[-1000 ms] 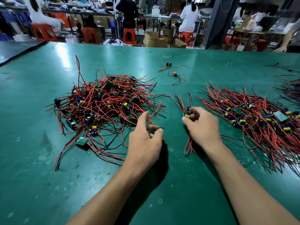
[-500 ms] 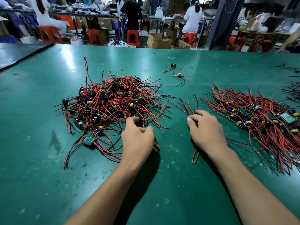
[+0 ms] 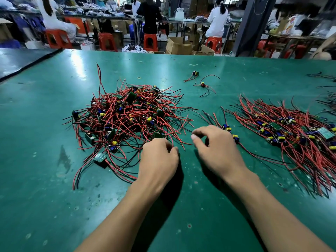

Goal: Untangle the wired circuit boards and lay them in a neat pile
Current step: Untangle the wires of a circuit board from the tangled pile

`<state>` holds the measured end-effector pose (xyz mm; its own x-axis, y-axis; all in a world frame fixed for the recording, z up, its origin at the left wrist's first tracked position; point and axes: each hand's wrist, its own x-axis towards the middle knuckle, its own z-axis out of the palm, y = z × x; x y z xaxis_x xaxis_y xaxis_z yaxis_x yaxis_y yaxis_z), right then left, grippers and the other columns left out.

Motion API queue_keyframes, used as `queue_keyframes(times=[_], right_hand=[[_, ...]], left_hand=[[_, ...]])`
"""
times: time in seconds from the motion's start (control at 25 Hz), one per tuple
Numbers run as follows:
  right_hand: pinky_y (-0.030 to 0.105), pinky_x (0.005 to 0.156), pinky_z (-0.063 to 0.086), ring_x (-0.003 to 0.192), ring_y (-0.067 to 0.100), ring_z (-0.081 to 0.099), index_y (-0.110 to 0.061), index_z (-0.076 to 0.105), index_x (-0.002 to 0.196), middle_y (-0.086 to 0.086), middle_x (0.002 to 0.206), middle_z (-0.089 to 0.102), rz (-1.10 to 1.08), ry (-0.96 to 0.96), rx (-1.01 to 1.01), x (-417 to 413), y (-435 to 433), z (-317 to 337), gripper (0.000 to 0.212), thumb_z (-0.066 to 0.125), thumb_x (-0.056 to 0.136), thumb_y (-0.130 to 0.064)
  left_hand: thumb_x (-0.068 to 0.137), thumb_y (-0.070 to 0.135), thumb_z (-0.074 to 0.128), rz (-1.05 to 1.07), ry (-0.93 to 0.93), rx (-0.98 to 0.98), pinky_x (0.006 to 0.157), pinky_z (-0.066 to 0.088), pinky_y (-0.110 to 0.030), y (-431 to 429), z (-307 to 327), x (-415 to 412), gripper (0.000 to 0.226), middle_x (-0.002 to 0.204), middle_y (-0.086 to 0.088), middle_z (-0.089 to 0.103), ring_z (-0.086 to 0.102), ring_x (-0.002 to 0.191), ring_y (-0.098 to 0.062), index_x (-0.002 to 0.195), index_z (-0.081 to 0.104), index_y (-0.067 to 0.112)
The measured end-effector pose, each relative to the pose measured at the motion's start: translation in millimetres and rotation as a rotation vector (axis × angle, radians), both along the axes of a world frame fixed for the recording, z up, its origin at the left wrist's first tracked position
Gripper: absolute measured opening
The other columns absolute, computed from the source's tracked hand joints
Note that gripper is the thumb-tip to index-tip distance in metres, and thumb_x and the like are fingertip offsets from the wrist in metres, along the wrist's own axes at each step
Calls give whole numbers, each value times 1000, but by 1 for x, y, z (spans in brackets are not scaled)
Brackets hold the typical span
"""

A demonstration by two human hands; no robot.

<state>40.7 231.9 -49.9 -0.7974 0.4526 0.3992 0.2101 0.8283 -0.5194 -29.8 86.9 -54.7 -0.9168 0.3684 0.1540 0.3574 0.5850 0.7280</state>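
A tangled heap of wired circuit boards (image 3: 127, 115), small green boards with red and black leads, lies left of centre. My left hand (image 3: 160, 160) is at its near edge, fingers curled, thumb and fingers pinching red wires beside a green board (image 3: 158, 135). My right hand (image 3: 216, 150) hovers just right of it, fingers loosely bent, with nothing seen in it. Two small boards with blue and yellow parts (image 3: 231, 132) lie against its far side, leads fanning away. The sorted pile (image 3: 291, 135) spreads out on the right.
Two stray wired boards (image 3: 198, 79) lie farther back on the green table (image 3: 54, 197). More wires reach in at the right edge (image 3: 327, 99). A dark table (image 3: 18, 59) adjoins on the left. People sit on red stools (image 3: 107, 40) behind, among cardboard boxes.
My right hand let go of the board it gripped and shifted left; that board now lies beside it. My left hand reached into the heap's edge and closed on wires.
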Motion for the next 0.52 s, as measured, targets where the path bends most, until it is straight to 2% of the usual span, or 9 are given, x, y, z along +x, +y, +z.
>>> queue_keyframes(times=[0.08, 0.16, 0.24, 0.32, 0.36, 0.4, 0.44, 0.48, 0.52], right_hand=[[36, 84, 53, 87, 17, 64, -22, 74, 103, -3, 98, 72, 60, -40, -54, -1, -5, -6, 17, 66, 90, -29], [38, 83, 54, 85, 18, 65, -22, 74, 108, -3, 96, 72, 71, -91, -103, -3, -5, -7, 23, 69, 87, -30], [39, 83, 55, 85, 21, 66, -22, 69, 120, -1, 96, 70, 74, -146, -155, -3, -6, -7, 38, 70, 83, -32], [40, 88, 54, 90, 25, 66, -21, 63, 130, 4, 100, 69, 125, -142, -275, 0, -4, -3, 50, 66, 80, -30], [34, 90, 54, 93, 22, 67, -21, 62, 130, 7, 106, 70, 167, -113, -380, 3, -2, -3, 49, 64, 81, -29], [24, 90, 53, 93, 15, 67, -19, 63, 126, 11, 113, 70, 198, -89, -458, 5, -4, -1, 42, 63, 85, -25], [17, 90, 51, 95, 9, 67, -16, 63, 122, 13, 117, 70, 212, -57, -468, 6, -5, 1, 33, 62, 89, -18], [19, 92, 52, 99, 8, 68, -15, 65, 122, 12, 117, 71, 233, -19, -454, 5, -5, 3, 30, 63, 92, -14], [27, 95, 53, 102, 13, 69, -16, 68, 122, 9, 114, 73, 257, 21, -494, 3, -5, 3, 29, 65, 93, -15]], left_hand=[[88, 34, 65, -3, 57, 89, 59, 41, -21, 0, -1, 5, 18, 56, 8, 58, 54, 55, -7, 81, 72, 19], [89, 30, 67, -45, 87, 277, 48, 32, -13, 2, 0, 14, 16, 47, 9, 50, 45, 44, -4, 76, 69, 20], [89, 26, 67, -142, 118, 422, 46, 29, -10, 6, 2, 27, 15, 45, 12, 48, 43, 43, -3, 75, 66, 20], [89, 25, 66, -304, 197, 432, 48, 28, -8, 10, 4, 40, 13, 47, 17, 45, 42, 44, 3, 78, 63, 19], [89, 25, 65, -376, 231, 421, 49, 28, -8, 11, 4, 45, 12, 50, 19, 43, 41, 45, 5, 79, 61, 20], [90, 25, 65, -416, 249, 420, 51, 29, -9, 12, 4, 46, 11, 52, 20, 43, 41, 47, 5, 81, 60, 20], [90, 25, 65, -429, 254, 440, 52, 31, -10, 12, 4, 45, 10, 55, 19, 44, 42, 49, 4, 83, 60, 20], [90, 25, 65, -427, 260, 472, 54, 33, -12, 12, 3, 44, 8, 58, 19, 47, 43, 51, 4, 85, 62, 20], [91, 24, 65, -424, 266, 501, 55, 34, -13, 12, 3, 43, 7, 61, 19, 48, 44, 53, 4, 87, 63, 19]])
